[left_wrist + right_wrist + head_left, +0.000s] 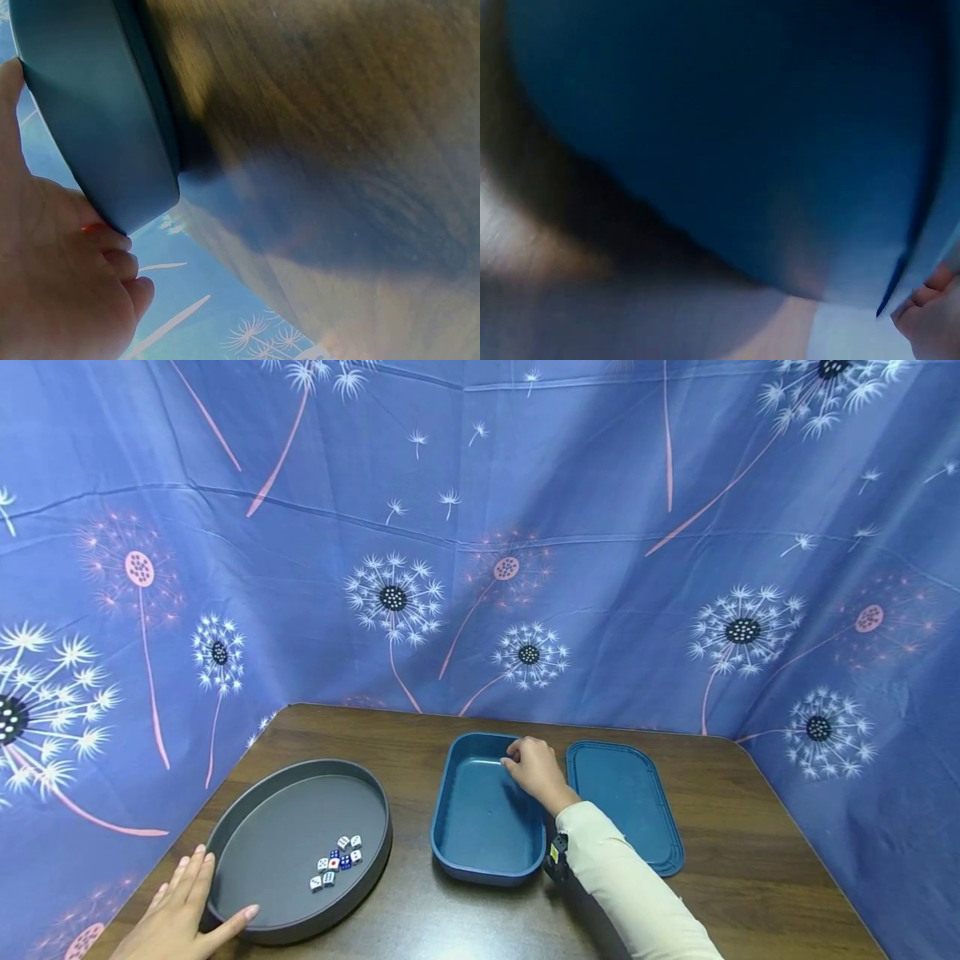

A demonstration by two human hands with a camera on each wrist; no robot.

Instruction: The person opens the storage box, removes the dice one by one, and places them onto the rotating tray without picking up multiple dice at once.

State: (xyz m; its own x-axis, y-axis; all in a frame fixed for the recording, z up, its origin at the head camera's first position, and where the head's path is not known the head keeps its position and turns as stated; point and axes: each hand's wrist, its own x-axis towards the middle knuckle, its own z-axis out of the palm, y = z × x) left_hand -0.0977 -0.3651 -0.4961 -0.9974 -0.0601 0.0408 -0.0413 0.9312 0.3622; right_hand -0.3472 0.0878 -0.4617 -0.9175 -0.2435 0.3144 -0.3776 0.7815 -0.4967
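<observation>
My left hand rests spread against the near left side of a round dark grey tray, thumb at its rim. The left wrist view shows the tray's outer wall beside that hand. Several white dice and two blue dice lie in a cluster toward the tray's near right. My right hand hangs over the far right part of a blue rectangular box, its fingers curled. Whether anything is between its fingertips is hidden. The right wrist view is mostly the blurred box wall.
A flat blue lid lies on the wooden table, right of the box and partly behind the right forearm. A blue dandelion-print cloth hangs behind and at both sides of the table.
</observation>
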